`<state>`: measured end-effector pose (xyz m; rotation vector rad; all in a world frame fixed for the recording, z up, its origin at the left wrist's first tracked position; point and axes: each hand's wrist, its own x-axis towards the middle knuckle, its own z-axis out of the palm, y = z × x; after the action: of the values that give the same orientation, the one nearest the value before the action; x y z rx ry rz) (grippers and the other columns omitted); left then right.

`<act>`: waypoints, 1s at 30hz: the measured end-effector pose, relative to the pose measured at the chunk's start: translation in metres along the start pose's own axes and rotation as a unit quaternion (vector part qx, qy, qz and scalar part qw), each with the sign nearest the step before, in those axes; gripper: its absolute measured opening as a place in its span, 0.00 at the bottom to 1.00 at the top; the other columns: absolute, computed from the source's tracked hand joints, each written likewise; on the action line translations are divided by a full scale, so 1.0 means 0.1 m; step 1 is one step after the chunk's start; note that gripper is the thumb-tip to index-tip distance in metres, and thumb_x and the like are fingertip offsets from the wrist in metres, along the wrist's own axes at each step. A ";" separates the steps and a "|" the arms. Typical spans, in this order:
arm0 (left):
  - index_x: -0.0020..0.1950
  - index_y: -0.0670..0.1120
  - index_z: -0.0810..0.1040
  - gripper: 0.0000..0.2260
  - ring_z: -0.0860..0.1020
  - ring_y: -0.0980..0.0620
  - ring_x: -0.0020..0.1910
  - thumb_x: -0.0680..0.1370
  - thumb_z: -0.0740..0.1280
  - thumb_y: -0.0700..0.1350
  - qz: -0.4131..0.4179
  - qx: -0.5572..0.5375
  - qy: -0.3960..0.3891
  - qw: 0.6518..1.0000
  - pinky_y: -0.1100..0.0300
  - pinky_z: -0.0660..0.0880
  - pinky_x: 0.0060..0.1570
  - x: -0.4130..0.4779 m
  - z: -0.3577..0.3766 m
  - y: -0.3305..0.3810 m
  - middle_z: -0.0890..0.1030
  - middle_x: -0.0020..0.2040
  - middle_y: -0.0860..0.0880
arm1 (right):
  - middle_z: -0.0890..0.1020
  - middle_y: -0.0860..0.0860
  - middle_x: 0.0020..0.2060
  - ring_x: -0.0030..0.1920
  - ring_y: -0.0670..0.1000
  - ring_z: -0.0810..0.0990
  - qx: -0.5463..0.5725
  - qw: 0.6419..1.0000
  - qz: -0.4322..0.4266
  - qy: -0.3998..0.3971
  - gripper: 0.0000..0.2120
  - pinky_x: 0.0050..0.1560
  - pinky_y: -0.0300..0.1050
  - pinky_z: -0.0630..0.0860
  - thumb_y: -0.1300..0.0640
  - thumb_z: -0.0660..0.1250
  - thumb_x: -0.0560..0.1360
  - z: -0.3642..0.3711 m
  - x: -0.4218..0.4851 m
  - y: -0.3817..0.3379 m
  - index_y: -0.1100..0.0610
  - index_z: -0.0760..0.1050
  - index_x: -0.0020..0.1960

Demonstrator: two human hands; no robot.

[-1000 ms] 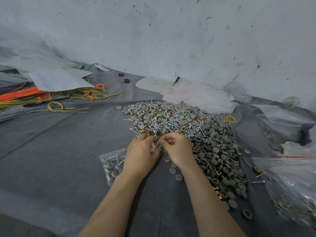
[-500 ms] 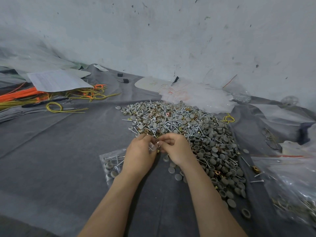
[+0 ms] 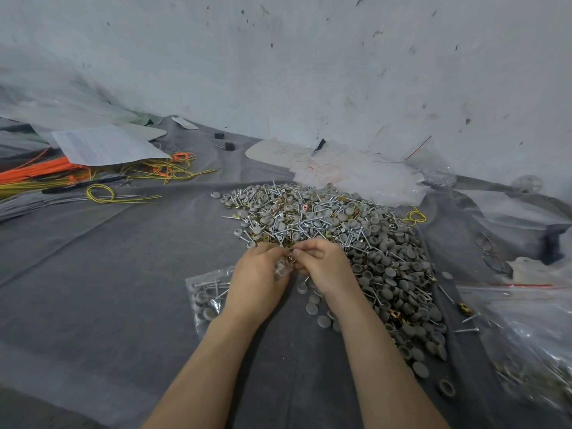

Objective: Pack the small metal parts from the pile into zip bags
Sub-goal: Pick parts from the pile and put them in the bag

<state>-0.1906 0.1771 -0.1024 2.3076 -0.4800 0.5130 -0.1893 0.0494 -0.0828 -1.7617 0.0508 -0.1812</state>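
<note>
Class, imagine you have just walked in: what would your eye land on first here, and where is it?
First, the big heap of grey round caps, silver screws and brass clips spread over the middle of the grey cloth. At its near edge the left hand and right hand meet, pinching a small clear plastic bag. Far left, a bundle of orange and yellow wires adds the brightest colour.

Makeshift hardware-packing workshop: pile of screws and caps [image 3: 340,243] on grey cloth [image 3: 108,274], wire bundles [image 3: 46,178] at 10 o'clock, scuffed wall [image 3: 278,57] at 12 o'clock.
</note>
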 end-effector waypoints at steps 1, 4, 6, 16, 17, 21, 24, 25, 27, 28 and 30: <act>0.58 0.44 0.81 0.12 0.75 0.46 0.55 0.75 0.69 0.41 0.003 -0.001 0.001 1.000 0.51 0.71 0.56 0.00 0.00 0.00 0.80 0.54 0.47 | 0.81 0.50 0.35 0.33 0.44 0.79 -0.011 1.000 -0.004 0.003 0.08 0.34 0.31 0.75 0.68 0.66 0.75 0.00 0.00 0.00 0.57 0.76 0.42; 0.57 0.45 0.81 0.11 0.76 0.46 0.54 0.75 0.69 0.41 0.014 -0.002 0.002 1.000 0.51 0.71 0.55 0.00 0.01 0.00 0.80 0.53 0.47 | 0.81 0.50 0.37 0.38 0.47 0.80 -0.051 0.998 -0.014 0.026 0.07 0.42 0.38 0.78 0.66 0.66 0.75 0.02 0.00 0.03 0.56 0.76 0.43; 0.57 0.45 0.81 0.11 0.76 0.45 0.54 0.75 0.69 0.41 0.019 0.001 0.005 1.000 0.51 0.72 0.55 0.00 0.02 -0.01 0.80 0.53 0.47 | 0.81 0.52 0.38 0.39 0.48 0.80 -0.053 0.998 -0.009 0.028 0.05 0.44 0.41 0.79 0.66 0.65 0.76 0.01 0.01 0.03 0.58 0.77 0.46; 0.56 0.42 0.81 0.11 0.77 0.44 0.52 0.74 0.69 0.38 0.016 -0.022 0.022 0.999 0.52 0.73 0.54 0.01 0.02 -0.02 0.81 0.53 0.45 | 0.80 0.54 0.40 0.37 0.46 0.82 0.109 0.985 0.111 -0.078 0.03 0.42 0.38 0.80 0.63 0.63 0.79 -0.06 -0.05 -0.09 0.59 0.75 0.47; 0.57 0.43 0.81 0.11 0.77 0.45 0.52 0.75 0.69 0.38 0.018 -0.026 0.021 0.999 0.52 0.73 0.54 0.01 0.02 -0.01 0.81 0.53 0.45 | 0.80 0.55 0.41 0.37 0.47 0.81 0.110 0.985 0.112 -0.079 0.03 0.42 0.38 0.80 0.63 0.63 0.79 -0.06 -0.05 -0.09 0.59 0.74 0.47; 0.58 0.44 0.80 0.11 0.76 0.46 0.53 0.76 0.68 0.40 0.016 -0.025 0.010 1.000 0.52 0.73 0.55 0.00 0.01 0.02 0.80 0.55 0.46 | 0.80 0.56 0.42 0.39 0.49 0.80 0.126 0.982 0.120 -0.069 0.03 0.44 0.39 0.78 0.65 0.63 0.78 -0.05 -0.04 -0.10 0.59 0.74 0.46; 0.59 0.44 0.80 0.12 0.76 0.46 0.54 0.76 0.68 0.41 0.014 -0.017 0.006 1.000 0.52 0.73 0.55 0.00 0.00 0.02 0.80 0.56 0.47 | 0.80 0.55 0.41 0.38 0.48 0.81 0.139 0.981 0.123 -0.059 0.03 0.42 0.38 0.78 0.65 0.64 0.78 -0.05 -0.04 -0.09 0.59 0.74 0.46; 0.59 0.44 0.80 0.12 0.76 0.46 0.54 0.76 0.68 0.41 0.013 -0.014 0.007 1.000 0.52 0.73 0.55 0.00 0.00 0.02 0.80 0.56 0.47 | 0.80 0.55 0.41 0.37 0.48 0.81 0.139 0.981 0.122 -0.056 0.03 0.41 0.38 0.78 0.65 0.64 0.78 -0.05 -0.04 -0.09 0.59 0.74 0.46; 0.59 0.45 0.80 0.12 0.76 0.46 0.54 0.76 0.68 0.41 0.013 -0.004 0.009 1.000 0.52 0.73 0.54 0.00 0.00 0.03 0.80 0.56 0.47 | 0.80 0.55 0.40 0.36 0.48 0.81 0.133 0.983 0.115 -0.045 0.03 0.40 0.38 0.79 0.65 0.64 0.78 -0.04 -0.04 -0.09 0.59 0.74 0.46; 0.59 0.45 0.80 0.12 0.76 0.46 0.54 0.76 0.68 0.41 0.013 0.002 0.009 1.000 0.52 0.73 0.54 0.00 0.00 0.03 0.80 0.56 0.47 | 0.81 0.54 0.40 0.36 0.47 0.81 0.121 0.986 0.107 -0.038 0.03 0.39 0.37 0.79 0.65 0.65 0.77 -0.04 -0.04 -0.09 0.59 0.75 0.45; 0.59 0.45 0.80 0.12 0.76 0.46 0.54 0.76 0.68 0.42 0.012 0.003 0.010 1.000 0.52 0.73 0.53 0.00 0.01 0.04 0.80 0.55 0.47 | 0.81 0.53 0.38 0.35 0.45 0.81 0.094 0.991 0.090 -0.031 0.03 0.36 0.35 0.78 0.65 0.65 0.77 -0.04 -0.04 -0.08 0.59 0.76 0.45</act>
<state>-0.1925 0.1741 -0.1008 2.3025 -0.4975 0.5492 -0.1946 0.0479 -0.0741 -1.5643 0.1438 0.0007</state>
